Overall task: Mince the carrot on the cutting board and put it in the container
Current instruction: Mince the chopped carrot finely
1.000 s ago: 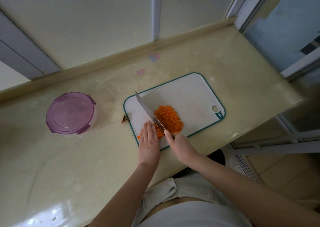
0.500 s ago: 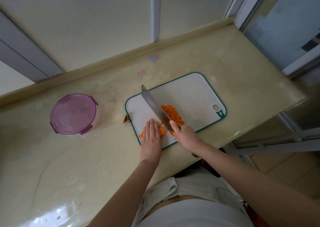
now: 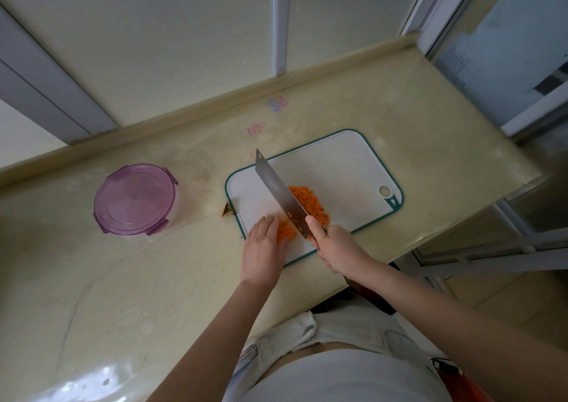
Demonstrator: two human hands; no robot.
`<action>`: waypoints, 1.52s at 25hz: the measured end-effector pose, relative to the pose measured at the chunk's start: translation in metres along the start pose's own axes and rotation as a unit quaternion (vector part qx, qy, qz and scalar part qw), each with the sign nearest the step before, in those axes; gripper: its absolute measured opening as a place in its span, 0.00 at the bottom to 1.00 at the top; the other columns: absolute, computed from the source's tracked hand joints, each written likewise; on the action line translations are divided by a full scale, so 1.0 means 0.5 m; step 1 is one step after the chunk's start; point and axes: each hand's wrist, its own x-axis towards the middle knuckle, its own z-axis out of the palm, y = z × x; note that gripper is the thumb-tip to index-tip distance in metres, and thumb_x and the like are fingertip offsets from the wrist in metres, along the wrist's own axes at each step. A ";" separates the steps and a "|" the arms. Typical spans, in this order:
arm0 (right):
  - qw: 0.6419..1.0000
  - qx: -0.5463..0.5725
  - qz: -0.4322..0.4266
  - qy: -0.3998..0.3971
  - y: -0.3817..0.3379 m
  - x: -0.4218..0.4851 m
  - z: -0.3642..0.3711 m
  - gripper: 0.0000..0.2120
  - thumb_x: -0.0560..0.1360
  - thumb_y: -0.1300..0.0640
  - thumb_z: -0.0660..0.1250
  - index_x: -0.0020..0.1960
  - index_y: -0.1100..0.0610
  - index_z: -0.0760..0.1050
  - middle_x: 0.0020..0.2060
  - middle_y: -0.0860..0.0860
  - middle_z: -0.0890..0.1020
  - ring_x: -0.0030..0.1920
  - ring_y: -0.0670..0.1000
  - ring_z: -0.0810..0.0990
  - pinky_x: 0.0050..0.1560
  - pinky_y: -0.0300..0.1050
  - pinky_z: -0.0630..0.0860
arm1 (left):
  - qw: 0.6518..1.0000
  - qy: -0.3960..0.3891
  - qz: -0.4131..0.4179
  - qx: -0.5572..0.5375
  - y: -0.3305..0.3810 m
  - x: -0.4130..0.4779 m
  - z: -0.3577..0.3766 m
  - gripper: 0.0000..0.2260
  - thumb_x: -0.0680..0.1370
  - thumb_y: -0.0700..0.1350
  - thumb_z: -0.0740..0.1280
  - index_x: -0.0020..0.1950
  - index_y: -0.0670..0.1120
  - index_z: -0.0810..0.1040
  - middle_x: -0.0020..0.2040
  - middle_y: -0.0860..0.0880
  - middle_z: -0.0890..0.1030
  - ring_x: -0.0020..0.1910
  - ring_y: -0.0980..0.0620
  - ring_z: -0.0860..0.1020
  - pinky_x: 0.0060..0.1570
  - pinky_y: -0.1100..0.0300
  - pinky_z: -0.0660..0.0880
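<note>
A white cutting board (image 3: 338, 168) with a green rim lies on the counter. A pile of minced orange carrot (image 3: 309, 202) sits on its near half, to the right of a cleaver (image 3: 278, 191) whose blade is lifted and tilted over the board. My right hand (image 3: 336, 246) grips the cleaver's handle. My left hand (image 3: 261, 246) lies flat on the board's near left corner, fingers straight, touching a smaller heap of carrot pieces (image 3: 287, 231). The round container (image 3: 135, 200) with a purple lid stands closed on the counter at the left.
A small carrot end scrap (image 3: 227, 210) lies on the beige counter (image 3: 430, 125) just left of the board. The counter ends at the right past the board, by a window frame (image 3: 522, 63). A wall runs along the back.
The cleaver has risen off the board and tilted, showing its flat side. The left hand stays flat beside the small carrot heap.
</note>
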 end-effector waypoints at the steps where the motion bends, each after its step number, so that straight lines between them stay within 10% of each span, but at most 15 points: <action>1: 1.000 -0.001 0.003 -0.002 0.001 -0.004 0.002 0.28 0.80 0.39 0.50 0.36 0.61 0.67 0.24 0.51 0.65 0.23 0.48 0.63 0.27 0.41 0.60 | 1.000 -0.005 0.000 -0.022 0.000 0.002 0.000 0.17 0.70 0.39 0.74 0.57 0.37 0.79 0.56 0.40 0.80 0.55 0.40 0.79 0.57 0.49 0.74; 38: 0.999 -0.037 -0.021 0.022 0.030 0.040 0.023 0.30 0.80 0.39 0.49 0.31 0.60 0.66 0.24 0.52 0.69 0.26 0.51 0.68 0.35 0.46 0.66 | 0.997 -0.038 0.071 0.024 -0.018 -0.001 0.016 0.18 0.64 0.32 0.76 0.53 0.39 0.81 0.51 0.43 0.82 0.54 0.45 0.80 0.55 0.54 0.77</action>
